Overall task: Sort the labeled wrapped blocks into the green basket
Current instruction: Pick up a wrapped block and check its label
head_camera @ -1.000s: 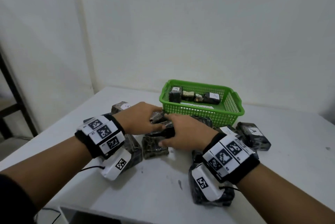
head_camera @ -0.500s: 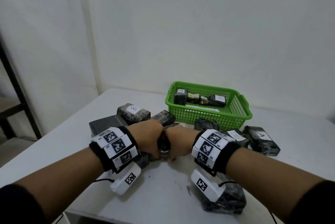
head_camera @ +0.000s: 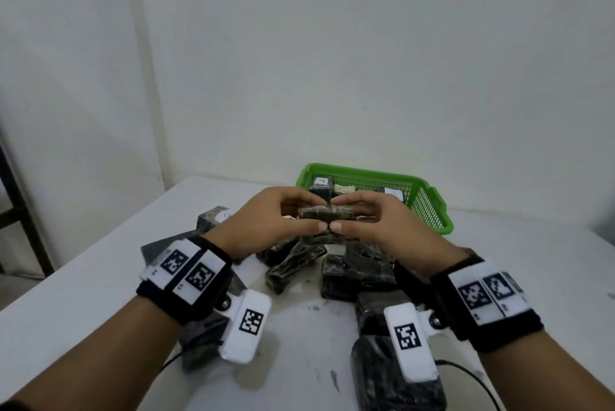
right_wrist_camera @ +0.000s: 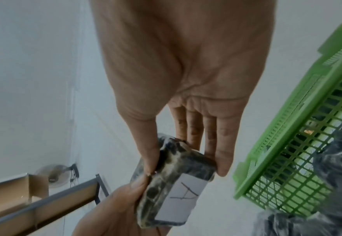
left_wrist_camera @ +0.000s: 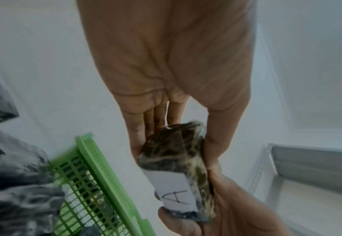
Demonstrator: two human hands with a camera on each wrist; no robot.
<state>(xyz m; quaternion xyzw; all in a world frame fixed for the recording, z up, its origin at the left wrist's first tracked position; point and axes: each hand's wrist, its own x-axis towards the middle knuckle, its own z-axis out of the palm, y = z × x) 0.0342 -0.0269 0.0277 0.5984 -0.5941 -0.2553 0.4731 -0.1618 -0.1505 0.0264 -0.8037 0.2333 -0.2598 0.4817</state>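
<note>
Both hands meet in mid-air above the table, each taking one end of the same wrapped block (head_camera: pixel 326 213). The left hand (head_camera: pixel 266 222) has its thumb on the near edge and its fingers curled over the far edge of the block's left end; the right hand (head_camera: pixel 372 224) mirrors it on the right end, and the two thumbs nearly touch at the middle. The wrist views show the block's underside, where a white label (left_wrist_camera: pixel 175 190) carries a handwritten letter A.

The block looks like a stiff, flat brick under dark mottled plastic film. It keeps its shape between the fingers with no sag, so it probably handles as a rigid and fairly light piece. The film appears glossy and crinkled and could be a little slippery, so a pinch across the narrow edges near the ends, as held now, seems the sound place to take it.

The green basket (head_camera: pixel 429 207) stands just beyond the hands toward the far edge of the table (head_camera: pixel 100 277), with several labelled blocks already inside. Under and around the hands, near the table's middle, lies a loose heap of other blocks (head_camera: pixel 293 264), and more sit toward the near edge below the right wrist.
</note>
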